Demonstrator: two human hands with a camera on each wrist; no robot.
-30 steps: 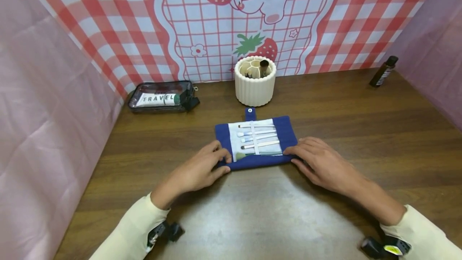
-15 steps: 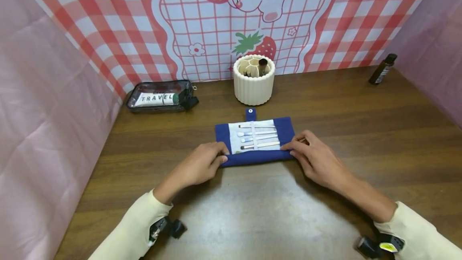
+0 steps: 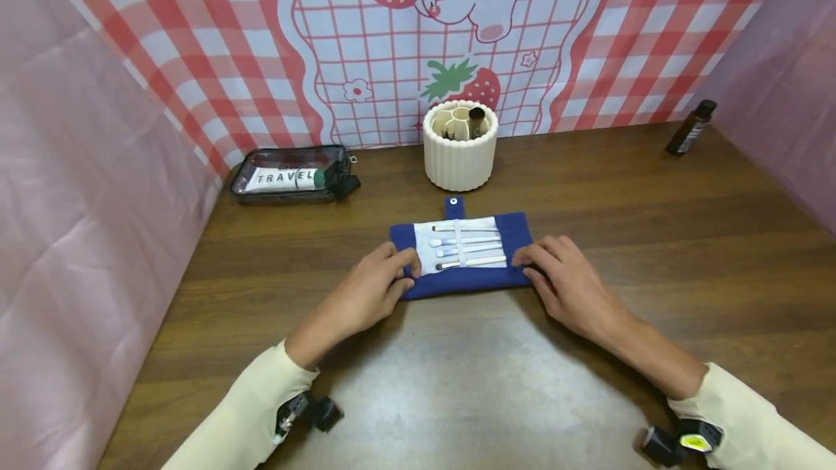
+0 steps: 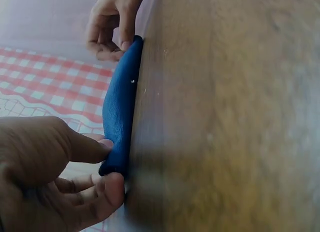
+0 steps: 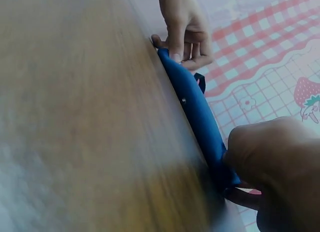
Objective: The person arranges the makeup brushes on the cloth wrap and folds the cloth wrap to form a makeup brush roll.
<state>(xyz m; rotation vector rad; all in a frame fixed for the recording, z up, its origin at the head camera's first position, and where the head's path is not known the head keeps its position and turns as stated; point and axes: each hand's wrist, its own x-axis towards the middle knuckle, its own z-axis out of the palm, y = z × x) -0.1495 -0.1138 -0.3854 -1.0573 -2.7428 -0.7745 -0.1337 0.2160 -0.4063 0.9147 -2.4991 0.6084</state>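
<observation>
A blue fabric brush roll lies on the table with its near edge folded over. Several makeup brushes sit on its pale lining under a white elastic band. My left hand pinches the left end of the fold; in the left wrist view, thumb and fingers are on either side of that end. At the opposite end, my right hand grips the fold's right corner, its fingertips partly hidden in the right wrist view. A blue snap strap points away from me at the far edge.
Behind the roll stands a cream ribbed holder containing brushes. A clear pouch with a white tube is at the back left. A dark bottle stands far right. Patterned cloth hangs along the back.
The near edge has been folded farther away from me, and the green brush closest to me is now covered. Both hands have shifted slightly along with the fold.
</observation>
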